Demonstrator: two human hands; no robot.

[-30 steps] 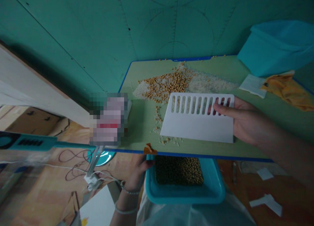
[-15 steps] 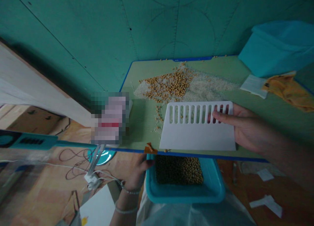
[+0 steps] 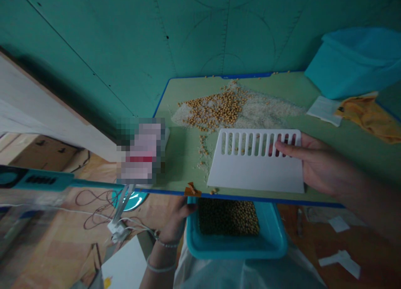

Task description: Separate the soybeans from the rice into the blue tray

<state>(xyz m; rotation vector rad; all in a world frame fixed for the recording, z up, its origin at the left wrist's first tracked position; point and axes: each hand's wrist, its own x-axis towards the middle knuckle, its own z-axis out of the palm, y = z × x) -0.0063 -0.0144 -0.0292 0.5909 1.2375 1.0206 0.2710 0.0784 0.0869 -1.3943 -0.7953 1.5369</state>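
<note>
My right hand point(image 3: 316, 161) is closed on a white plastic scraper point(image 3: 257, 174) with a row of slots along its top; the thumb lies over the slots. Low over the table's front part, the scraper covers some scattered beans. Beyond it lies a heap of yellow soybeans point(image 3: 228, 107) mixed with white rice-like grains point(image 3: 266, 111). My left hand point(image 3: 175, 216) grips the left rim of a teal basin point(image 3: 238, 252), its thumb over the rim and its other fingers partly hidden. Inside the basin, below the table edge, are soybeans point(image 3: 249, 220), partly in shadow.
The pale green table point(image 3: 181, 155) has a blue edge, with orange tape point(image 3: 191, 189) at the front. At the right are a teal bin point(image 3: 351, 67), a yellow cloth point(image 3: 369, 115) and a white packet point(image 3: 326, 109). A blurred-out device point(image 3: 142, 153) stands left. Cables point(image 3: 94, 214) cross the floor.
The scraper has shifted slightly right in my right hand, uncovering a few soybeans by the front edge. My left hand and the basin look the same.
</note>
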